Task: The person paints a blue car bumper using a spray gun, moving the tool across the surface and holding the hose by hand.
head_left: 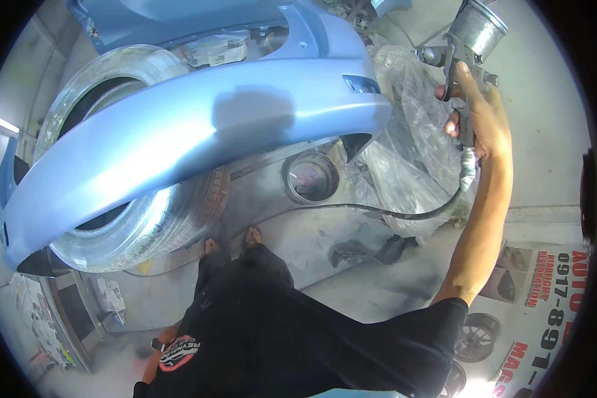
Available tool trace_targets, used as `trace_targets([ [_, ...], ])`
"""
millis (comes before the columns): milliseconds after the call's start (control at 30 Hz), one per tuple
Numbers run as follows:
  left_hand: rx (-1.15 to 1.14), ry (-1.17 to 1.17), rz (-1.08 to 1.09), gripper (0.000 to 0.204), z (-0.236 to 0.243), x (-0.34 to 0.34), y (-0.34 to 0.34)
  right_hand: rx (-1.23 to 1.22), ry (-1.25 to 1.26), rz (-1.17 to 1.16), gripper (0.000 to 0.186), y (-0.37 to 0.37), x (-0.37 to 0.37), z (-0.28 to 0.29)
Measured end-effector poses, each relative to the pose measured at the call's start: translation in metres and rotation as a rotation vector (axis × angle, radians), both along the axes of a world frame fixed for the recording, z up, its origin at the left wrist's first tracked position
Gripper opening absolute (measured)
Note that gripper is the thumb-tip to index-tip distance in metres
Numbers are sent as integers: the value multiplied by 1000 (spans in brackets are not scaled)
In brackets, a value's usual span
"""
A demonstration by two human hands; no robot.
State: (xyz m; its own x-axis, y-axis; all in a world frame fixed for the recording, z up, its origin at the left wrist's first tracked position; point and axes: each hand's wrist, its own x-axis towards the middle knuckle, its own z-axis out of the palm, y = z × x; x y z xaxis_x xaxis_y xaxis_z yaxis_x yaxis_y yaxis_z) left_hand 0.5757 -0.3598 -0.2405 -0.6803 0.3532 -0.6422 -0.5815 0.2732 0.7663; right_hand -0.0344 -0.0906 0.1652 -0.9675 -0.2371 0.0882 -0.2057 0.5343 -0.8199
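Observation:
My right hand (pixel 485 116) is closed around the grip of a spray gun (pixel 451 69), raised at the far right with its metal cup (pixel 481 30) on top. From the handle's lower end, a black air hose (pixel 391 214) curves down and away to the left. Left of the gun lies a glossy light-blue car bumper (pixel 159 129), propped across tires, with a dark shadow on its face. My left hand (pixel 170 333) hangs low by my side, below a watch on the wrist; its fingers are hidden.
Stacked tires (pixel 199 215) support the bumper. A second blue panel (pixel 179 20) stands behind it. An open round can (pixel 310 178) sits on the floor near my feet. Clear plastic sheeting (pixel 411 126) lies crumpled beside the bumper. A printed banner (pixel 511 331) spreads at lower right.

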Motion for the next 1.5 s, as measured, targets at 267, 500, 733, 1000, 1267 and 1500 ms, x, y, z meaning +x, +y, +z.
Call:
trace_targets([
  [267,-4,64,-1,123,-11,7,-15,40,-31,12,55,-16,19,1],
  [500,38,216,1,124,-19,30,-61,-3,-40,-58,60,-61,90,18],
  [733,96,320,2,126,-26,67,-101,36,-46,-93,49,-115,155,16],
  [1000,129,359,-56,128,-37,91,-135,-21,-106,243,45,-250,302,22],
  [1267,166,375,-120,130,-39,102,-151,-190,-63,549,60,-315,366,25],
  [1500,171,399,-102,132,-47,112,-156,-87,-164,190,51,-237,290,16],
])
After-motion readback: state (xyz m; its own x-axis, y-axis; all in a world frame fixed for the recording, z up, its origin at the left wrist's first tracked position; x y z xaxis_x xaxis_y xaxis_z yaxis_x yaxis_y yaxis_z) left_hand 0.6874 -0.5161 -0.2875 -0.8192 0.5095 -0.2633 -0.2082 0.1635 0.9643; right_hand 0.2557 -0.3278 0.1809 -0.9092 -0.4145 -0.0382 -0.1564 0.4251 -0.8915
